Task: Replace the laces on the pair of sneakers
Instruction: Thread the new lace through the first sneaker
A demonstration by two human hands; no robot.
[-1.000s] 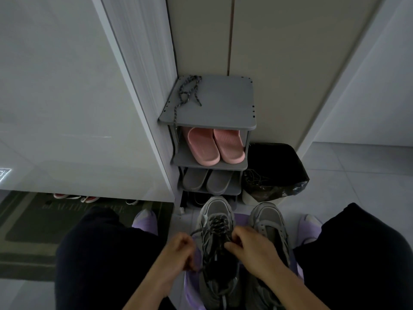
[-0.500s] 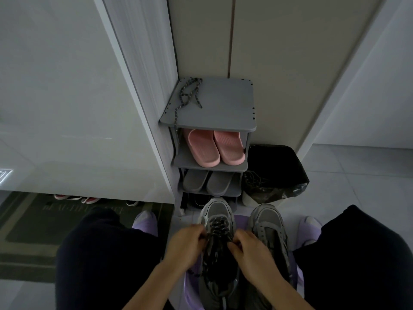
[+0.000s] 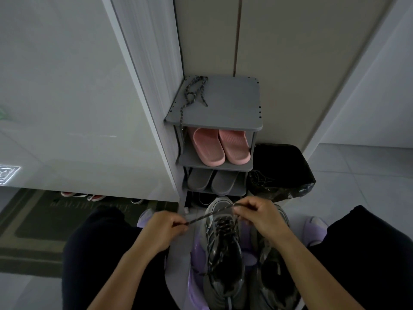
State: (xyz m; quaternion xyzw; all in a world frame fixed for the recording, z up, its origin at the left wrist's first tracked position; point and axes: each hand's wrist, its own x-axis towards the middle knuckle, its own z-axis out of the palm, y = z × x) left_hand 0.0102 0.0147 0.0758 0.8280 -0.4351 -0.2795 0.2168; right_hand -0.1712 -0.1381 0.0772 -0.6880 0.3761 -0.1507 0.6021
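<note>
- Since the earlier frame, our two hands went up and apart, and now a piece of lace (image 3: 209, 214) is pulled straight between them, above the toe of the left sneaker (image 3: 223, 249).
- Our left hand (image 3: 164, 227), at lower centre of the frame, has its fingers closed on one end of the lace.
- Our right hand (image 3: 259, 217), a little higher and to the right, pinches the other part of the lace with its fingers together.
- Both sneakers stand side by side at bottom centre, on a purple stool (image 3: 196, 256) between our knees; the right sneaker (image 3: 271, 271) is partly hidden under our right forearm.
- We cannot tell through which eyelets the lace passes, it is too dark.
- A second lace (image 3: 194, 92) lies on top of the grey rack (image 3: 225, 104) at centre, and one end hangs over the front edge.
- Pink slippers (image 3: 220, 146) are on the shelf below, grey slippers (image 3: 212, 181) under them.
- A black bin (image 3: 281, 168) stands just right of the rack.
</note>
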